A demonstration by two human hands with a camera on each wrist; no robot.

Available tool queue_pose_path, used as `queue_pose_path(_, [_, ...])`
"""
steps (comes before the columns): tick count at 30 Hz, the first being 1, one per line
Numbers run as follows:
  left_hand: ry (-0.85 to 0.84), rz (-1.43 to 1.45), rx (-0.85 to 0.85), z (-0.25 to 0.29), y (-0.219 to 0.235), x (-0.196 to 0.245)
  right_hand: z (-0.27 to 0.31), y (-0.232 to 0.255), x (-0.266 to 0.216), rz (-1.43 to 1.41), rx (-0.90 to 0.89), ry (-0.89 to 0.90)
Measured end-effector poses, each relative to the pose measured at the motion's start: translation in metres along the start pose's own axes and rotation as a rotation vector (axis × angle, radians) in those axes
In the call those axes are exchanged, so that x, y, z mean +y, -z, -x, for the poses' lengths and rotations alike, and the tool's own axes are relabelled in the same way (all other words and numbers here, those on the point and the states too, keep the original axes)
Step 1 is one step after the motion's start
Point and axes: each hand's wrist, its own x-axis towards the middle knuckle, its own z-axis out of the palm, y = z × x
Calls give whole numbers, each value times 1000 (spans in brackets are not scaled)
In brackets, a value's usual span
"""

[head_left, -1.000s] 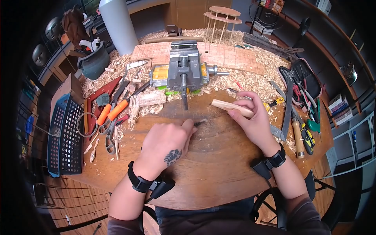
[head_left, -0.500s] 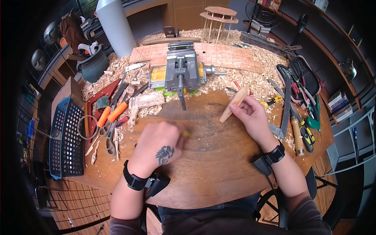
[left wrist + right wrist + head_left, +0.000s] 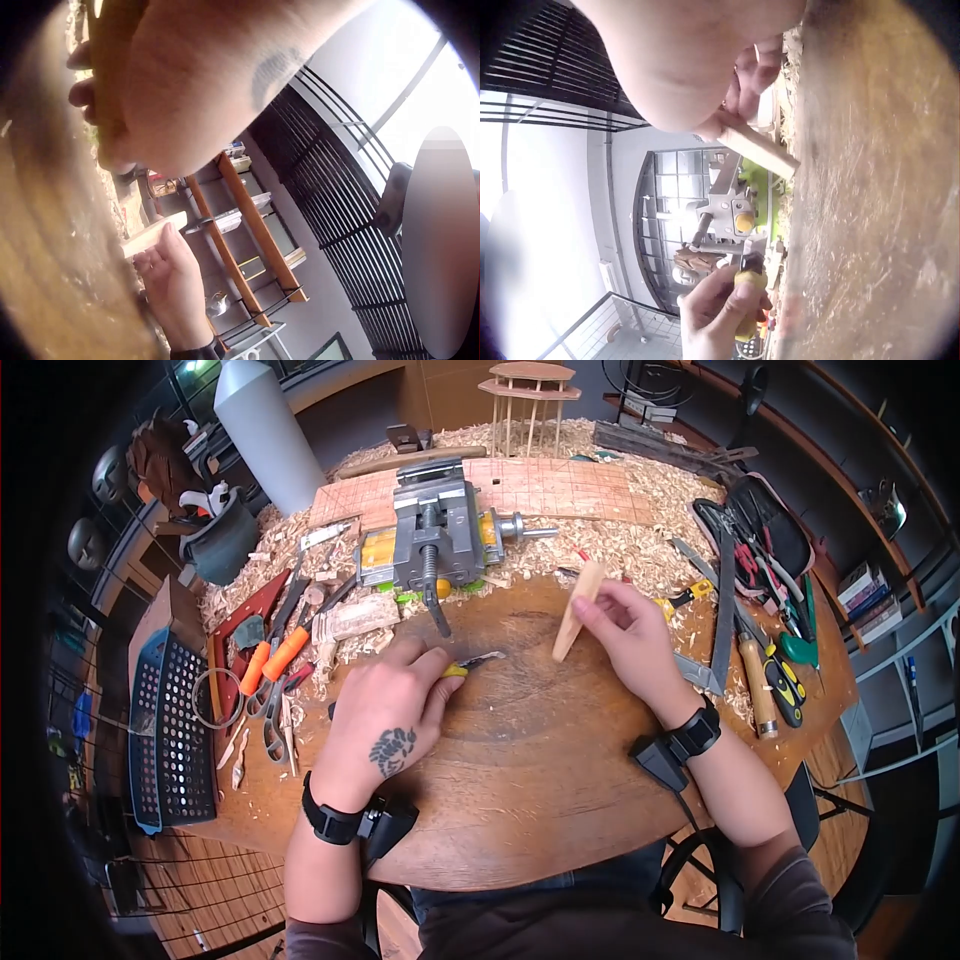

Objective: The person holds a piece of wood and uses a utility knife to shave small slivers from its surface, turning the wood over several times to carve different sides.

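In the head view the left hand [image 3: 388, 710] grips a yellow-handled knife [image 3: 456, 669] whose blade points right, low over the wooden table [image 3: 520, 760]. The right hand [image 3: 632, 645] pinches a pale flat wood piece [image 3: 578, 612] between thumb and fingers, tilted, its narrower end down. Knife and wood piece are apart. From the right wrist view, the wood piece [image 3: 759, 150] is in the near fingers, and the yellow handle [image 3: 748, 300] lies in the left hand's curled fingers. The left wrist view shows the wood piece [image 3: 154, 235] upheld in the right hand.
A metal vise [image 3: 432, 530] stands behind the hands amid wood shavings [image 3: 560, 548]. Scissors [image 3: 268, 705], orange handles [image 3: 288, 650] and a blue basket [image 3: 175, 730] lie left. On the right are a chisel [image 3: 758, 685], a metal square [image 3: 698, 672] and a tool pouch [image 3: 770, 525].
The left hand has drawn back left from the table's middle, and the knife's blade and handle now show clearly. The right hand has turned the wood piece from nearly level to steeply tilted.
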Motion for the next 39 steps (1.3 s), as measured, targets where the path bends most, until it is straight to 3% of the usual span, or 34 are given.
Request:
queue_pose_path(2, [-10,28,-5,-2,0,6,6,-5,-9,-366,-231,-151])
queue_pose_path(12, [-168,202,56,-6,-24,8,10,-10,0,-291,-410,-177])
queue_pose_path(17, [-322,73,130,-10,-35,10,11,-12,-5,-235,-361,-123])
queue_pose_path(27, [-336,-3,180,-11,-43,16,11,-16,5,-251,-326,-44])
queue_pose_path(39, [-353,-85,208,-6,-48,20,11,-13,-4,-250,-363,-84])
